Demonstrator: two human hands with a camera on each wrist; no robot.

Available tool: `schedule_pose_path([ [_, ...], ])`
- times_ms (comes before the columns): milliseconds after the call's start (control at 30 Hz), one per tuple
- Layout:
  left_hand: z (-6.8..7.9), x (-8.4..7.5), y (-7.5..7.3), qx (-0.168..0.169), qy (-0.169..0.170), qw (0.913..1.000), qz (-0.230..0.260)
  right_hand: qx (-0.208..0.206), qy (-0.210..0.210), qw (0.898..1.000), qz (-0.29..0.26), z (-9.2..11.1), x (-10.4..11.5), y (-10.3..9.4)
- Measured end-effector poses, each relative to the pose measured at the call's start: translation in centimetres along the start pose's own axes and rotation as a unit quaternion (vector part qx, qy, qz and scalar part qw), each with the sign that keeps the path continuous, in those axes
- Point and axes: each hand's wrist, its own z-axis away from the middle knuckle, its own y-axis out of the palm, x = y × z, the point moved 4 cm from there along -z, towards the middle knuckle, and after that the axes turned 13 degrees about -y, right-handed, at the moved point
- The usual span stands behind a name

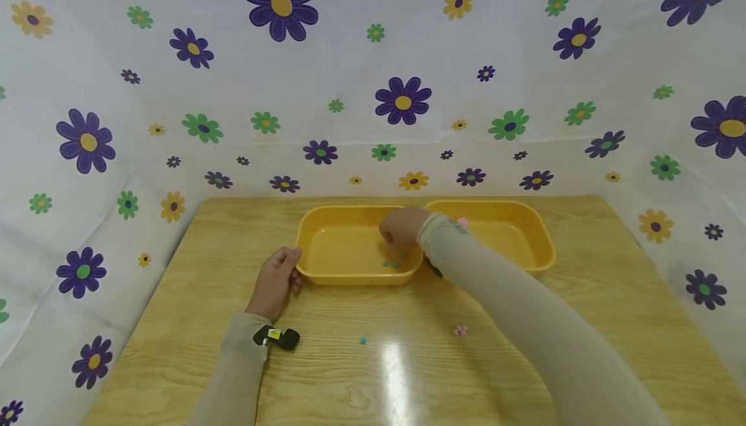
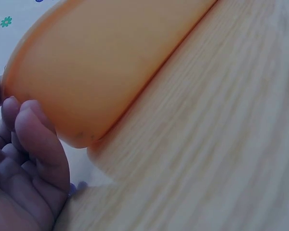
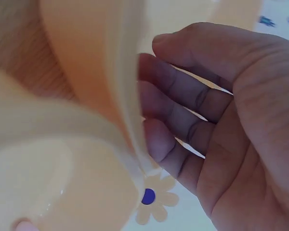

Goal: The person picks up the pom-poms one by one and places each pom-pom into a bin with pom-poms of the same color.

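Observation:
Two yellow plastic trays stand side by side on the table. On the left tray (image 1: 338, 280), my left hand (image 1: 278, 281) grips the front left corner, its thumb at the rim and its fingers against the outer wall (image 2: 101, 62). Over the right part of that tray, my right hand (image 1: 402, 228) reaches down with bent fingers. In the right wrist view the tray wall (image 3: 123, 82) hides the fingertips, so whether they hold anything is unclear. A few small blue beads (image 1: 395, 265) lie on the tray floor just in front of this hand.
The right tray (image 1: 544, 245) contains a pink piece (image 1: 462, 222), partly hidden by my right sleeve. On the wooden table (image 1: 326, 381) lie a blue bead (image 1: 363, 340) and a small pink cluster (image 1: 460, 330). Flower-patterned cloth (image 1: 344, 44) surrounds the back and sides.

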Motion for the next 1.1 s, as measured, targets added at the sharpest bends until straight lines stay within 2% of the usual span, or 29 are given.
schedule_pose_path([
  [167, 0.0, 0.1, 0.0, -0.001, -0.001, 1.0000, 0.000, -0.060, -0.027, 0.998, -0.026, 2.0, 0.7, -0.6],
  [300, 0.1, 0.3, 0.2, -0.001, -0.001, 1.0000, -0.002, -0.127, -0.050, 0.990, -0.041, 4.2, 1.0, -0.8],
  [533, 0.1, 0.2, 0.2, -0.005, 0.006, 0.9999, -0.009, -0.235, -0.030, 0.971, -0.035, 7.8, 2.5, 0.0],
  [633, 0.0, 0.0, 0.0, -0.010, 0.010, 0.9999, -0.010, -0.270, -0.032, 0.962, -0.008, 8.6, 3.5, 1.0],
  [800, -0.1, -0.1, -0.3, -0.012, 0.009, 0.9998, -0.014, -0.310, -0.046, 0.948, 0.048, 9.3, 5.6, 2.8],
  [900, -0.2, -0.1, -0.4, -0.013, 0.007, 0.9998, -0.014, -0.332, -0.062, 0.940, 0.058, 9.8, 6.8, 3.8],
  [1000, -0.2, 0.0, -0.2, -0.012, 0.006, 0.9999, -0.011, -0.333, -0.074, 0.938, 0.056, 10.1, 8.1, 4.7],
  [1100, 0.0, 0.1, 0.0, -0.008, 0.003, 0.9999, -0.005, -0.313, -0.082, 0.946, 0.035, 10.1, 9.2, 5.7],
])
